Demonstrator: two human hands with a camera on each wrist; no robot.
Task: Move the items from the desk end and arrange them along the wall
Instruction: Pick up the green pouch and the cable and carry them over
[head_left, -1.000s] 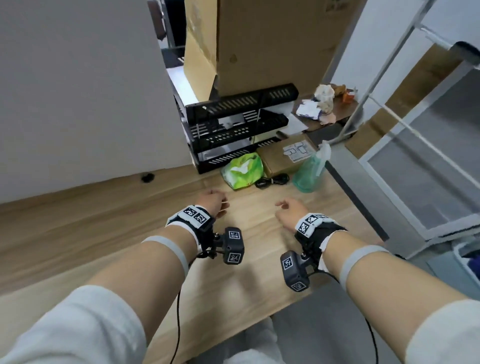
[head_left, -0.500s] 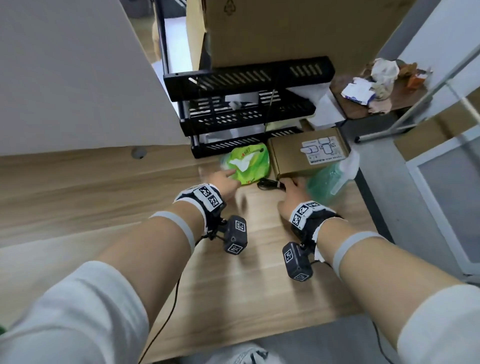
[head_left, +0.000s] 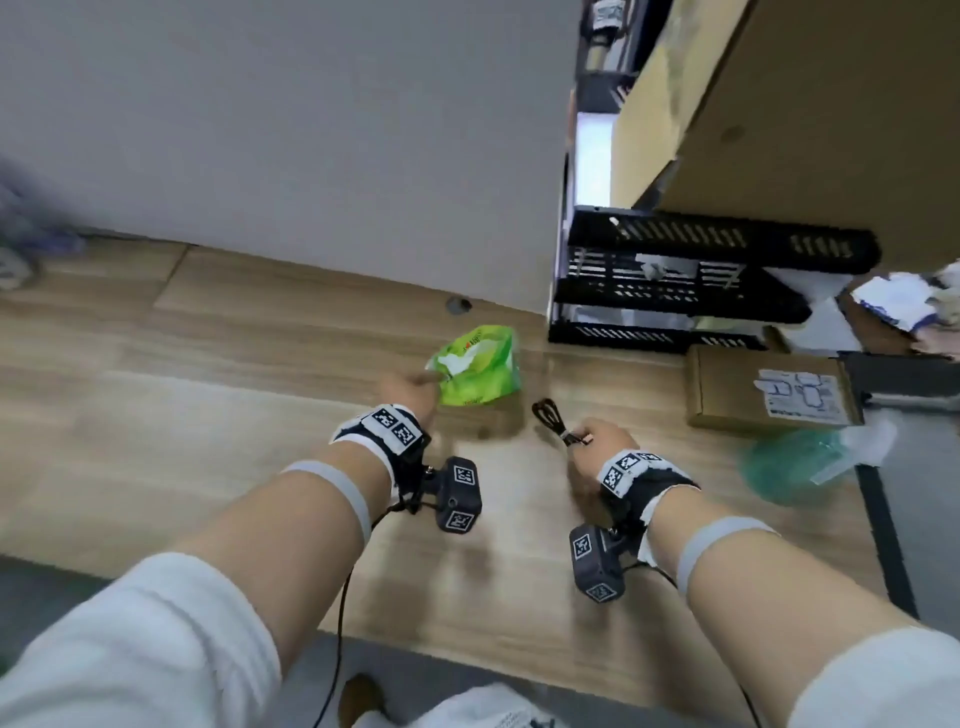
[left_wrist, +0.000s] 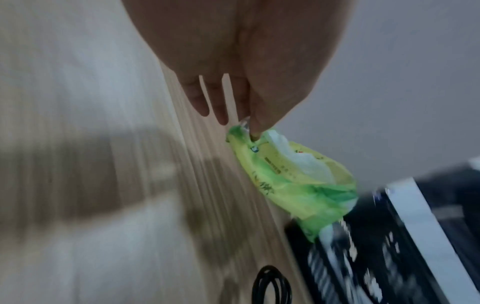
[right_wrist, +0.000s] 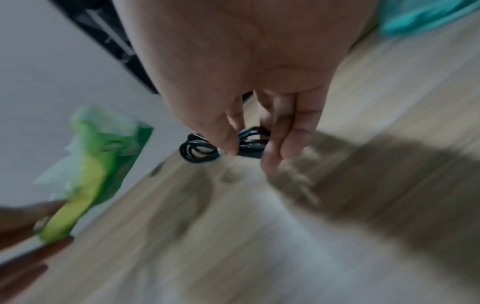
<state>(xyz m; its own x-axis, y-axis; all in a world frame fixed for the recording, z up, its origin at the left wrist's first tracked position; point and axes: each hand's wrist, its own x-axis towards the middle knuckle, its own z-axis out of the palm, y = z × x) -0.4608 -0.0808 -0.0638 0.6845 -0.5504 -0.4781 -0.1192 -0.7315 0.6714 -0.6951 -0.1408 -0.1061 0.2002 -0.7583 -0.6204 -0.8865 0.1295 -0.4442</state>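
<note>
- Left hand (head_left: 408, 391): thumb and fingertip pinched together on one corner of the green tissue pack (head_left: 478, 365); the remaining fingers (left_wrist: 200, 98) straight and spread, holding nothing.
- Green tissue pack: soft wrapper with white tissue showing at the opening. It hangs off the desk (head_left: 208, 415) from the pinched corner, its long axis trailing away from the fingers toward the black tiered tray rack (head_left: 691, 283).
- Right hand (head_left: 597, 441): thumb and fingers closed on the bundled middle of the black coiled cable (head_left: 550, 418); one loop sticks out beyond the thumb on the wall side. The cable appears clear of the desk top, though blur leaves this uncertain.
- Wall (head_left: 291, 130): grey panel along the desk's far edge, ahead of both hands. The left hand and its pack are nearer to it than the right hand; by judgement the pack is set down first, long side parallel to the panel.
- Still at the desk end, right of the hands: a brown cardboard box (head_left: 769, 389) with a printed label, and just in front of it a teal spray bottle (head_left: 800, 462) lying on its side. Neither is touched.
</note>
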